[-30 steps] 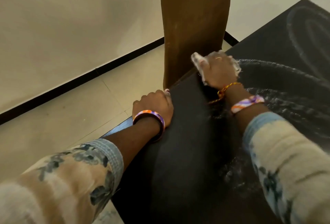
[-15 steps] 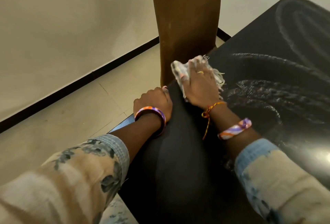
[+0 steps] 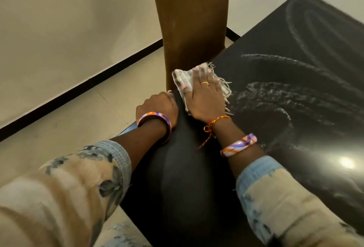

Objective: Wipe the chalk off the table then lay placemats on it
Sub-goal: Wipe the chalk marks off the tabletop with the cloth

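A black table fills the right and lower middle of the view. White chalk swirls cover its right part; the strip near me looks dark and wiped. My right hand lies flat on a frayed white cloth, pressing it onto the table at its left edge. My left hand is curled in a fist, resting on the table's left edge just beside the cloth. No placemats are in view.
A brown chair stands pushed against the table's left edge, right behind the cloth. Beige tiled floor and a cream wall with a black skirting strip lie to the left. A lamp's glare shows on the table.
My right hand has slid the cloth leftward and toward me, from the chalked area to the table's left edge beside my left hand. The left hand has stayed put.
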